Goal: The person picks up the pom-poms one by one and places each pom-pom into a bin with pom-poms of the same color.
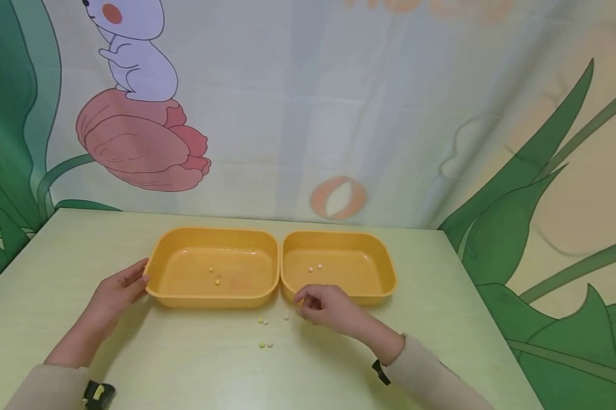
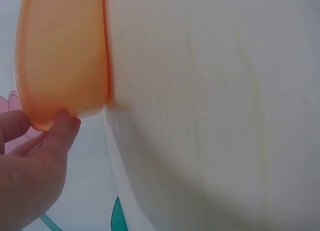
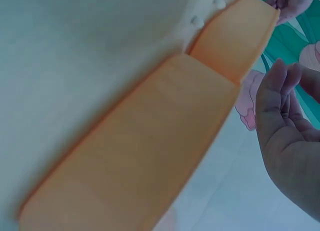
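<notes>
My left hand (image 1: pixel 115 296) grips the left end of the larger yellow plastic tray (image 1: pixel 212 302), its thumb at the rim and its fingers against the outer wall. Two small yellow beads (image 1: pixel 217 282) lie in that tray. My right hand (image 1: pixel 330 310) hovers at the front edge of the smaller yellow tray (image 1: pixel 390 285), where two whitish beads (image 1: pixel 319 266) lie. In the right wrist view its thumb and index fingertips (image 3: pixel 280 68) come together; whether a bead is between them is hidden. A whitish bead (image 1: pixel 286 318) lies on the table, left of this hand.
The trays stand end to end on a pale table (image 1: pixel 184 364). In front of them lie more small beads, including a yellow one (image 1: pixel 262 344) beside a whitish one (image 1: pixel 269 344). A printed curtain (image 1: pixel 266 114) hangs behind the table's back edge.
</notes>
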The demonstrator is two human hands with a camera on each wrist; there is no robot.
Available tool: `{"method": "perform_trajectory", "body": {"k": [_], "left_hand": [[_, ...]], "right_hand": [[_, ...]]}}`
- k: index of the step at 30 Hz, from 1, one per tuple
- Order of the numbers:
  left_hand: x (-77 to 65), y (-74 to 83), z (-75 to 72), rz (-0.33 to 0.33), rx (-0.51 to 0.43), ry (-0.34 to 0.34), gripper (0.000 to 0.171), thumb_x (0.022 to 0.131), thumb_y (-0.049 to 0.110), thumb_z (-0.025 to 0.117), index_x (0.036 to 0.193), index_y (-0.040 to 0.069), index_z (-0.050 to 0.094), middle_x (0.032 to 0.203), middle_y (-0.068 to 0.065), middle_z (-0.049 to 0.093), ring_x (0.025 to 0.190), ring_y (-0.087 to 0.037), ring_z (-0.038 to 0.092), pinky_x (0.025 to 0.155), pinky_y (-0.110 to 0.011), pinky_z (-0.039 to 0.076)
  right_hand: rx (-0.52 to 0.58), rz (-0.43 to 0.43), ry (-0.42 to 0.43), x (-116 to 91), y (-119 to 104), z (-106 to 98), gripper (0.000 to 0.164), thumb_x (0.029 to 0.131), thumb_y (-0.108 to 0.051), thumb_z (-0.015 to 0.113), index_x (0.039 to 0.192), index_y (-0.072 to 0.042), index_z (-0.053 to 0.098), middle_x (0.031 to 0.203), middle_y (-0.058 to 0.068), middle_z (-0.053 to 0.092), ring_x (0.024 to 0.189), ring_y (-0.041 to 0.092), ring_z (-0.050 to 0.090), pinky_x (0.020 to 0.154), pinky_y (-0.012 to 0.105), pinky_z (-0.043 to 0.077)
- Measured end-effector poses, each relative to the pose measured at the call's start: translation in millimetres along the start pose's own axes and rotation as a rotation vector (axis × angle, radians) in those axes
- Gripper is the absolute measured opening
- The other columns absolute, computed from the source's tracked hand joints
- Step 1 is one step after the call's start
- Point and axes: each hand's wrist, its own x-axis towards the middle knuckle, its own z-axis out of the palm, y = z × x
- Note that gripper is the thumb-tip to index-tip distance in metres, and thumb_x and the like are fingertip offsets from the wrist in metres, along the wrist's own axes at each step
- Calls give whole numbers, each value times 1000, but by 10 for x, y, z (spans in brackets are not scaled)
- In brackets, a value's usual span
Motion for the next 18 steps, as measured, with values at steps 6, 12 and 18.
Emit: {"method": "perform_trajectory", "body": {"k": [6, 12, 18], "left_hand": [[1, 6, -2, -2, 6, -3, 60, 112, 21, 36, 162, -1, 11, 166, -32, 18, 151, -48, 31, 102, -24, 50], [-5, 1, 0, 8, 20, -5, 60, 112, 22, 37, 162, -2, 11, 165, -33, 20, 150, -48, 31, 102, -24, 51], [6, -8, -6, -2, 12, -8, 60, 113, 23, 36, 162, 0, 10, 166, -31, 18, 151, -47, 30, 100, -20, 52]], "right_hand": [[-53, 15, -9, 1, 97, 168, 26, 95, -15, 72, 116, 0, 69, 82, 0, 64, 68, 4, 49, 59, 15, 42], [-45, 77, -1, 21, 160, 276, 27, 93, -9, 73, 118, 1, 68, 82, 1, 63, 70, 8, 52, 58, 16, 44], [-51, 128, -9, 70, 217, 360, 31, 93, -8, 73, 121, 1, 65, 76, -1, 59, 62, 8, 51, 53, 16, 43]]}}
